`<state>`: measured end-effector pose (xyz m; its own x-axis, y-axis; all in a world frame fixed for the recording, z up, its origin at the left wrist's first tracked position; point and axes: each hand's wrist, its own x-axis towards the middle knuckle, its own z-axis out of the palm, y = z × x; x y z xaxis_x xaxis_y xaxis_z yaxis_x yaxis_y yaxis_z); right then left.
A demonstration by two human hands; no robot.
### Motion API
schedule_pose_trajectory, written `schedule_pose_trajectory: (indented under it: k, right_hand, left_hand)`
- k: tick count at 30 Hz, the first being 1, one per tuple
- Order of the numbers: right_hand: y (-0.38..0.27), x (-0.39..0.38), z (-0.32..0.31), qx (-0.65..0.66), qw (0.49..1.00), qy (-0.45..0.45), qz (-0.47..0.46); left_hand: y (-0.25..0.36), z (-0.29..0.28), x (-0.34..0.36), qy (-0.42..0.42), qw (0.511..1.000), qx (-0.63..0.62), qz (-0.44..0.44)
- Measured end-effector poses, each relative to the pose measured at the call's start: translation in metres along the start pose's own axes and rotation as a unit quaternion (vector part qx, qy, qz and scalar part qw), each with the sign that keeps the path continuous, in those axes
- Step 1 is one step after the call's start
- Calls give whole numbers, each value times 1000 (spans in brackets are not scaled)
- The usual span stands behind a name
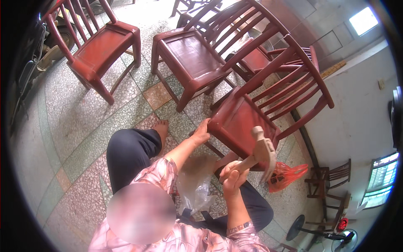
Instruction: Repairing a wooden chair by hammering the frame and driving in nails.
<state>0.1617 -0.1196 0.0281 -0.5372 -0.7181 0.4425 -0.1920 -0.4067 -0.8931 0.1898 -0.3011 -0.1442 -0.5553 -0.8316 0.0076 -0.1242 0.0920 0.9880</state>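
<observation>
A red-brown wooden chair (pixel 239 119) stands in front of me, its seat edge close to my knees. My left hand (pixel 201 132) grips the near left corner of that chair, at the seat edge. My right hand (pixel 233 174) is closed round the wooden handle of a claw hammer (pixel 263 149), raised at the chair's near edge with the metal head upward. Beneath my arms, between my legs, lies a clear plastic bag (pixel 195 185). A red plastic bag (pixel 284 176) with unclear contents sits on the floor right of the hammer.
More red chairs (pixel 189 59) (pixel 98 50) stand ahead and ahead-left on the patterned floor (pixel 63 138). Dark vehicle parts line the far left. Along the right wall (pixel 352 105) are dark wooden chairs (pixel 331 176) and a standing fan (pixel 344 239).
</observation>
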Motion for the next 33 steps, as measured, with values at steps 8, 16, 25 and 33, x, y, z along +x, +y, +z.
schedule_pose_trajectory:
  k: [8,16,25,33]
  right_hand:
    - [38,-2,-30,-329,932,-81,128]
    - [49,-18,-28,-321,939,-82,90]
    - [-28,18,-3,-70,997,-33,30]
    - [61,-1,-38,-433,876,-153,145]
  left_hand:
    - [2,1,2,-34,999,-27,-14]
    - [13,-1,-1,-34,999,-1,-28]
    - [-6,-4,0,-29,999,-5,-17]
    - [12,-6,7,-21,999,11,-45]
